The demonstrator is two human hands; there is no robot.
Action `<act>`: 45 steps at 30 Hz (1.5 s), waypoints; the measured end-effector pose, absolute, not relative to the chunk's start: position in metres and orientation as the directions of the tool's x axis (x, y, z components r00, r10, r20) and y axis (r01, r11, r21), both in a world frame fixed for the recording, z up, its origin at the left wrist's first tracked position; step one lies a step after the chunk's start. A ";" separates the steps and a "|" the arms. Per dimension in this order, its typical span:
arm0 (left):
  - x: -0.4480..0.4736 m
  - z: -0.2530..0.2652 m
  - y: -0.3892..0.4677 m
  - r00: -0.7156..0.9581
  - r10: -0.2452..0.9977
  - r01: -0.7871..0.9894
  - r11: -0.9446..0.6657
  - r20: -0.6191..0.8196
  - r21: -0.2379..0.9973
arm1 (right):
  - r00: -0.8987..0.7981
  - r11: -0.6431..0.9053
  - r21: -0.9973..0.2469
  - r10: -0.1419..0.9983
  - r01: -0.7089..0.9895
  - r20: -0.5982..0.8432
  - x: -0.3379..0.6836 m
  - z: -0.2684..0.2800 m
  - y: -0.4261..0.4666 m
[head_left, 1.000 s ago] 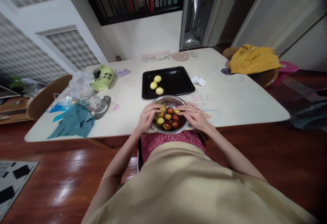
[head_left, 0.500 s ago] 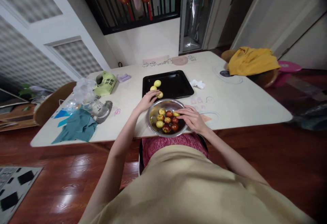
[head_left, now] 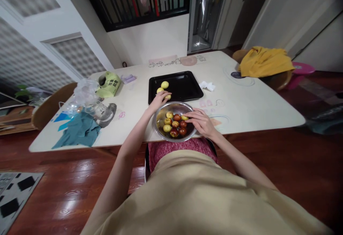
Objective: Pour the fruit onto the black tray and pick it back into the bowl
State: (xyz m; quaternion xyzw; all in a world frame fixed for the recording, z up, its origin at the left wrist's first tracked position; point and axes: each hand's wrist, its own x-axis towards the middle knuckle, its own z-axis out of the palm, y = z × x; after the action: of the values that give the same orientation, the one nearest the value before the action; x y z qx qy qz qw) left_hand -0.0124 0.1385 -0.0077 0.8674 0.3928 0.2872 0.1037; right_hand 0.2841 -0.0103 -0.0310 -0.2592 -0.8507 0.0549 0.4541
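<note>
A steel bowl [head_left: 158,127] near the table's front edge holds several jujubes, some yellow-green, some reddish brown. Behind it lies a black baking tray [head_left: 184,84]. On the tray's left part sit a yellow-green jujube [head_left: 164,84] and another [head_left: 160,90] close by. My left hand [head_left: 159,100] reaches over the tray's near edge, its fingers closed around a third yellow-green jujube [head_left: 168,97], partly covered. Over the bowl's right rim extends my right hand [head_left: 202,122], its fingertips on a yellow-green jujube [head_left: 184,117] inside. The right thumb is hidden.
A crumpled white tissue [head_left: 207,86] lies right of the tray. To the left are a light green bag [head_left: 109,84], clear plastic packaging [head_left: 85,93] and a teal cloth [head_left: 79,129]. A yellow garment [head_left: 265,62] hangs over a chair at the right.
The view has shifted slightly. My left hand's fingers have moved a little further over the jujube on the tray. My right hand stays at the bowl.
</note>
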 end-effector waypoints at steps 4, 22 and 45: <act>-0.011 -0.009 0.147 0.514 0.739 0.572 -0.674 0.436 0.468 | -0.461 0.860 -0.334 0.494 0.386 0.738 0.285 -0.033 -0.010; -0.016 0.040 0.080 0.282 0.778 0.390 -0.628 0.562 0.673 | -0.460 0.863 -0.306 0.479 0.401 0.748 0.284 -0.031 -0.010; -0.013 0.031 -0.022 0.601 0.650 0.428 -0.753 0.465 0.501 | -0.451 0.845 -0.364 0.522 0.392 0.724 0.283 -0.034 -0.007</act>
State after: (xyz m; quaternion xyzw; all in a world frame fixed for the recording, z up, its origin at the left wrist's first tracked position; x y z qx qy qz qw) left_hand -0.0128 -0.0218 0.0307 0.8781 0.3069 0.3246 0.1717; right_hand 0.2830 -0.0074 -0.0335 -0.2694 -0.8486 0.0721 0.4495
